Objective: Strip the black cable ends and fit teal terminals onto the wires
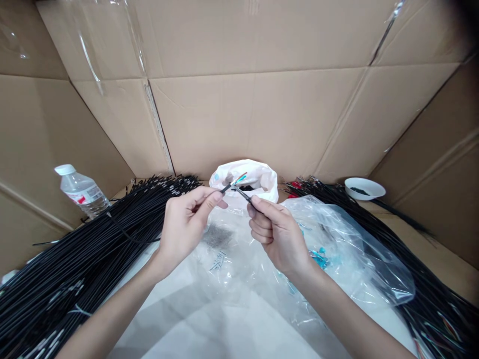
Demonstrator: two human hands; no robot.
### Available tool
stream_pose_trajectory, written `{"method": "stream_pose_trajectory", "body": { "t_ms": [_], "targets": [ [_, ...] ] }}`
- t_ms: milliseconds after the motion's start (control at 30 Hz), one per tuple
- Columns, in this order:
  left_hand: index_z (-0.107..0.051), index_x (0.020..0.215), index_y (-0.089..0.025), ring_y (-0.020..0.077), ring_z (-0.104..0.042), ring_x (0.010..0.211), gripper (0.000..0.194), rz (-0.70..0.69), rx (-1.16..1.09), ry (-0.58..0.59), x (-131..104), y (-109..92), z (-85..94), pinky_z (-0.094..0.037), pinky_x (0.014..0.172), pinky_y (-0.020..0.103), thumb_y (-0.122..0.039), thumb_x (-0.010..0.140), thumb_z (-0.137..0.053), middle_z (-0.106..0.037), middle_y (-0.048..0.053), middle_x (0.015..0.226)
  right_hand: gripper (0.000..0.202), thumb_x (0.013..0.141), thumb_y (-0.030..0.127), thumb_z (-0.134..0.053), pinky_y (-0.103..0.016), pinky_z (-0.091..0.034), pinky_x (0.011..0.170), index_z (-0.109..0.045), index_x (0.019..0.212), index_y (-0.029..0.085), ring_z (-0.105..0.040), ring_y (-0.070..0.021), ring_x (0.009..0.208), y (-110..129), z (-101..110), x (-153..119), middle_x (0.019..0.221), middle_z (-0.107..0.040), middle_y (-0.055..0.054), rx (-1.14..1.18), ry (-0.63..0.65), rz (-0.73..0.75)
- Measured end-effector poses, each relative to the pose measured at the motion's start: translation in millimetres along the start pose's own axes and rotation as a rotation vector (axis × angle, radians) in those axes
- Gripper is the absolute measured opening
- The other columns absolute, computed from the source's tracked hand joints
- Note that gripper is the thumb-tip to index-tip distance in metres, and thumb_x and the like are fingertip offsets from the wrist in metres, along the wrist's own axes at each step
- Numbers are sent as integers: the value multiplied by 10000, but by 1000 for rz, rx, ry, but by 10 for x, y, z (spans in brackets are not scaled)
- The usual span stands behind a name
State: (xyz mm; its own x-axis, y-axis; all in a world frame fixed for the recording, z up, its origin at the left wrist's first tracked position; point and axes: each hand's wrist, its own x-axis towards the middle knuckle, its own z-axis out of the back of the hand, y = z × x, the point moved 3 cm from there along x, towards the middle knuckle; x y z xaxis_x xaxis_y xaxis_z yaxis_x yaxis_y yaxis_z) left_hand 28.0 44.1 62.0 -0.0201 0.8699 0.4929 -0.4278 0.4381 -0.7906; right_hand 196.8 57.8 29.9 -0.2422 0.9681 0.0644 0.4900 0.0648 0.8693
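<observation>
My left hand [189, 217] pinches a black cable [225, 188] near its end, where thin coloured wires [241, 177], orange and blue-green among them, fan out. From the right, my right hand [275, 229] is closed around a small dark metal tool [245, 195], its tip at the base of those wires. Whether the tip touches the wires cannot be told. Just behind both hands stands an open white plastic bag [267, 179] with small dark pieces inside. Below the hands, clear plastic bags [232, 259] lie over a white surface.
Bundles of black cables lie at the left [93, 249] and right [374, 234]. A water bottle [84, 192] leans on the left bundle. A white bowl [364, 189] with dark bits sits at the back right. Cardboard walls [254, 114] enclose the back and sides.
</observation>
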Motion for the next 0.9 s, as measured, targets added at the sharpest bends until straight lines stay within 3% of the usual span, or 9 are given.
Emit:
{"method": "stream_pose_trajectory", "body": {
  "t_ms": [133,233,400,600,900],
  "targets": [
    [-774,907,-207,78,-419,484,227,-147,202,-56,-54,-29,7,-334,521,233,-367,960,-621,-597,-45,584,414,707,474,-812,-226,-64,385,-532,604,185,-82,-34,420,30,23,-10,471,-172,132,-12,-19,-10],
    [-771,903,-210,75,-404,463,236,-177,240,-59,-43,-21,20,-331,524,230,-358,973,-601,-533,-59,527,414,691,468,-819,-228,-62,396,-544,585,178,-92,-31,422,56,38,-4,460,-199,126,-61,-55,38],
    [-726,765,-193,84,-395,431,341,-23,59,12,7,18,7,-288,464,239,-417,971,-573,-481,-48,480,405,708,469,-804,-235,-69,407,-552,580,180,-100,-35,424,58,32,12,451,-208,121,-126,-56,91],
    [-695,739,-156,53,-383,383,328,136,-245,130,87,71,-41,-286,410,227,-421,916,-620,-677,14,660,439,700,516,-807,-222,-67,399,-540,599,182,-85,-31,422,-62,37,58,464,-187,130,-33,-4,35],
    [-699,743,-145,43,-376,375,317,155,-275,111,96,95,-57,-271,399,205,-411,901,-632,-644,3,617,448,697,525,-822,-223,-54,401,-545,638,179,-70,-33,439,-139,64,58,487,-160,132,98,-123,73]
  ]
}}
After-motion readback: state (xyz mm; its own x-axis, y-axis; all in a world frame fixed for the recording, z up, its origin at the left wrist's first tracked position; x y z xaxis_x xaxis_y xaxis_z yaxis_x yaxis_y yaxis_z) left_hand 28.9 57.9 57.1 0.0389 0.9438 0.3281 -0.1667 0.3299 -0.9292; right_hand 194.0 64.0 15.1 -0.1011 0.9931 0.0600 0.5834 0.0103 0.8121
